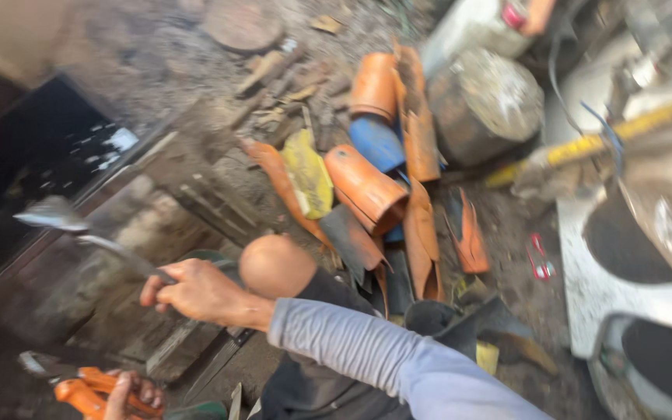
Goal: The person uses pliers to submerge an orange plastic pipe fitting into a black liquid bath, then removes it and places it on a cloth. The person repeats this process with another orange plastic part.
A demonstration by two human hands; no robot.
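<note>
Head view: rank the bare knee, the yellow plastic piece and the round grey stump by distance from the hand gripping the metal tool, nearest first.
From that hand:
1. Bare knee, just right of it.
2. Yellow plastic piece, up and right among the orange pipe pieces.
3. Round grey stump, far upper right.

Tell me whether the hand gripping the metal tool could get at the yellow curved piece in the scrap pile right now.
Probably yes, once freed. The right hand is closed around the grey metal tool. The yellow curved piece lies on top of the orange pipe offcuts, uncovered, just beyond the person's bare knee.
</note>
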